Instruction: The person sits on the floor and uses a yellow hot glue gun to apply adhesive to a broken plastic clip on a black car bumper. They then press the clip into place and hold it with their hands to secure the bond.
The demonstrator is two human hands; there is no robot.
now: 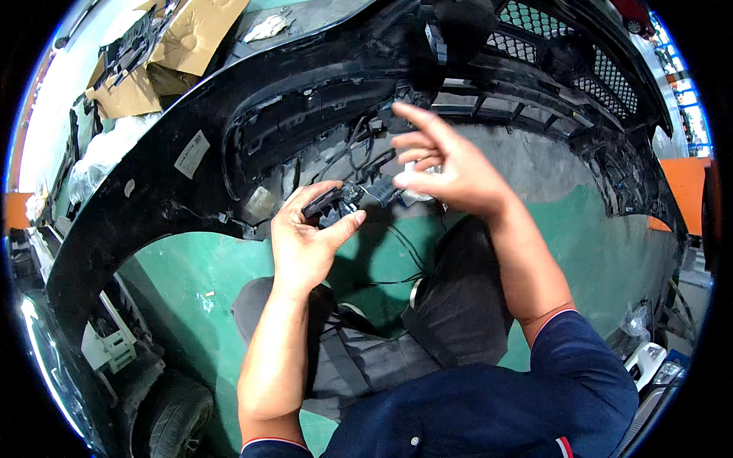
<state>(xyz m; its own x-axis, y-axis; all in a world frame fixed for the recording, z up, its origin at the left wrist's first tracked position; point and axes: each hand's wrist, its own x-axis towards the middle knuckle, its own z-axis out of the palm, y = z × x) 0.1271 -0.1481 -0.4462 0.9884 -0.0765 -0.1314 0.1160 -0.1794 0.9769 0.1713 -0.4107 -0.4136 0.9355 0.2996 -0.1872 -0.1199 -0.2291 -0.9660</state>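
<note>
My left hand grips a small black plastic part between thumb and fingers, in front of my knees. A dark block-like piece sits at its right end; whether the two are joined I cannot tell. My right hand hovers just to the right and above, index finger stretched out, thumb apart, the other fingers bent, with nothing seen in it. Beyond both hands curves a large black car bumper, its inner side toward me. Black wiring runs along it behind the part.
Mesh grilles fill the bumper's far right section. Torn cardboard and clear plastic wrap lie at the far left. A tyre stands at the lower left. Thin black cables hang over the green floor near my knees.
</note>
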